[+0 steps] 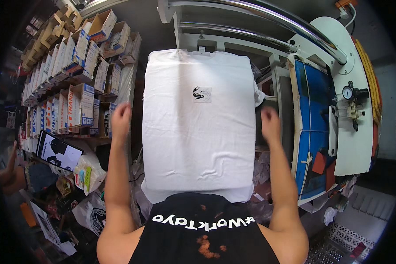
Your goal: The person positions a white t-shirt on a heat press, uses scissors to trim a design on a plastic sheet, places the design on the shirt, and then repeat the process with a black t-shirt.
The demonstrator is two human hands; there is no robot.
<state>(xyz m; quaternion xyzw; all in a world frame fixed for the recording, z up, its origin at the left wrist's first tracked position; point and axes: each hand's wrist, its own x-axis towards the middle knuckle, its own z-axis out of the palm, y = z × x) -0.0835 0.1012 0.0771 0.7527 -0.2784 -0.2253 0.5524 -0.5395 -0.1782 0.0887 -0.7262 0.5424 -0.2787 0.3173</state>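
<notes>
A white T-shirt (198, 142) lies spread over a rectangular platen before me, its collar at the far end. On its chest sits a small square of transfer film (205, 94) with a black fish-like design. Soft wrinkles cross the lower right of the cloth. My left hand (121, 120) is held beside the shirt's left edge, fingers curled, apart from the cloth. Off the opposite edge, below a bunched sleeve (259, 94), my right hand (270, 122) is also curled and slightly blurred. I see nothing in either hand.
Cardboard boxes (81, 102) crowd the left shelves, above a tablet (59, 150) and a plastic bag (89, 173). A white machine frame with chrome bars (237, 31) spans the back. At right stand a blue panel (312, 128) and a pressure gauge (347, 92). Another person's arm (12, 161) shows far left.
</notes>
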